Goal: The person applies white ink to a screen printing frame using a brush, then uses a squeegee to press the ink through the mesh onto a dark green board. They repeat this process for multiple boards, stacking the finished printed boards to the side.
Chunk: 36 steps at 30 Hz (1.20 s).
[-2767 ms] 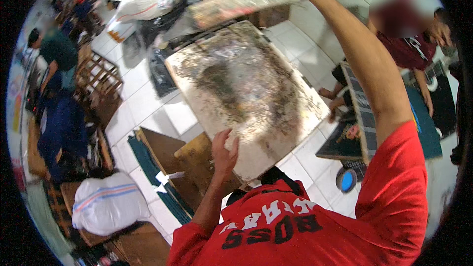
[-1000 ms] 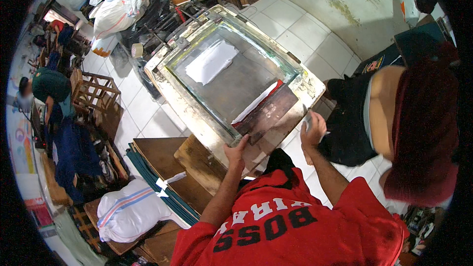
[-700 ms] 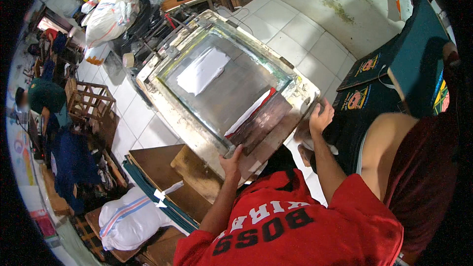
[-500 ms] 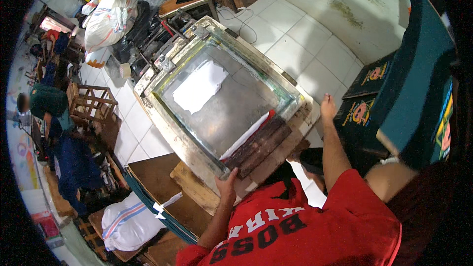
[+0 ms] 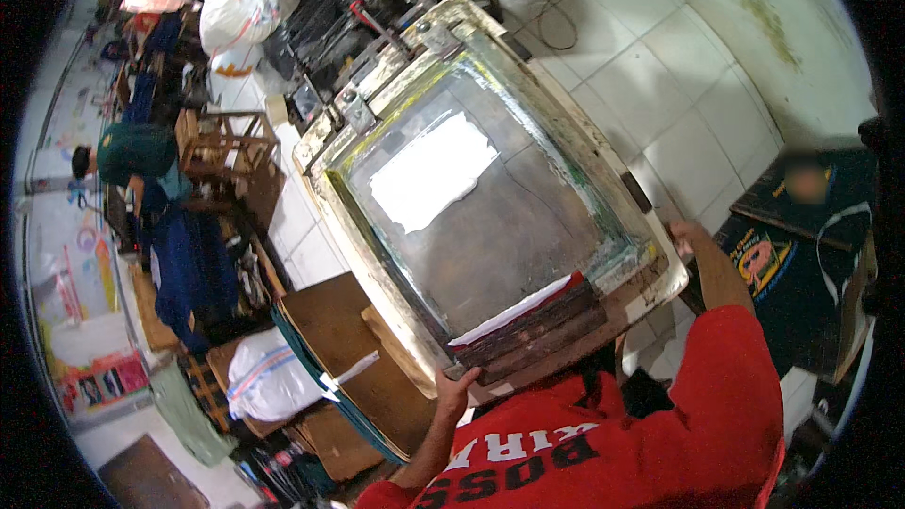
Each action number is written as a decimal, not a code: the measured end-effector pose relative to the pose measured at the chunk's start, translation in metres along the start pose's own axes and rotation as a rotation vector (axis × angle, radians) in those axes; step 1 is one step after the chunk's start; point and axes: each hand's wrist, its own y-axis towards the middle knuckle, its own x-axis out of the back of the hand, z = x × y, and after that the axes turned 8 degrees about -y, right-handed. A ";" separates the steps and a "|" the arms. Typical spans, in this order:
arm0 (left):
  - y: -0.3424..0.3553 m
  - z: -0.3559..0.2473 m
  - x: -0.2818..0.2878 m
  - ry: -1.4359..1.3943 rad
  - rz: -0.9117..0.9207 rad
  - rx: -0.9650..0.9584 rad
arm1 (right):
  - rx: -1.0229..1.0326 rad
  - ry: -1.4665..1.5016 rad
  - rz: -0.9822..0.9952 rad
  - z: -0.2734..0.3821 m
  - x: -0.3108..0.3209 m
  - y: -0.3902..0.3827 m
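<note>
A screen printing frame (image 5: 603, 123) with a pale, stained wooden border lies tilted before me, hinged at its far end by metal clamps (image 5: 358, 111). White ink (image 5: 436, 174) makes a thick patch on the far left of its grey mesh (image 5: 490, 226). Along the near edge rests a wooden squeegee (image 5: 537, 325), its blade edge coated in white. My left hand (image 5: 454, 390) is closed on the frame's near left corner, thumb on top. At the near right corner, my right hand (image 5: 690, 238) has its fingers bent against the rim; their undersides are hidden.
Dark printed fabric pieces (image 5: 768, 259) lie at the right. Brown boards (image 5: 349, 344) and a white sack (image 5: 269, 377) are at the lower left. A wooden stool (image 5: 222, 141) stands farther left, near a person in green (image 5: 137, 155). A cable (image 5: 551, 24) trails over the floor tiles.
My right hand has come from beside the frame onto its right corner. My left hand keeps its hold. The view has shifted, and the large green panel at right is no longer seen standing.
</note>
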 end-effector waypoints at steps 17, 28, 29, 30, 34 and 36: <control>-0.003 -0.008 0.006 -0.023 -0.163 0.166 | 0.183 1.014 0.216 -0.015 -0.031 0.128; 0.002 0.000 0.002 -0.026 -0.032 -0.010 | 0.485 1.659 -0.430 -0.045 0.257 -0.092; 0.001 0.002 0.000 -0.062 -0.039 -0.030 | 0.433 1.680 -0.754 -0.043 0.270 -0.116; 0.001 0.002 -0.001 -0.059 -0.043 -0.036 | 0.402 1.676 -1.022 -0.040 0.279 -0.137; 0.002 0.005 -0.004 -0.043 0.025 -0.130 | 0.403 1.123 -1.262 -0.034 0.224 -0.175; 0.005 0.005 -0.006 -0.085 0.081 -0.147 | 0.529 0.474 -1.087 -0.033 0.164 -0.182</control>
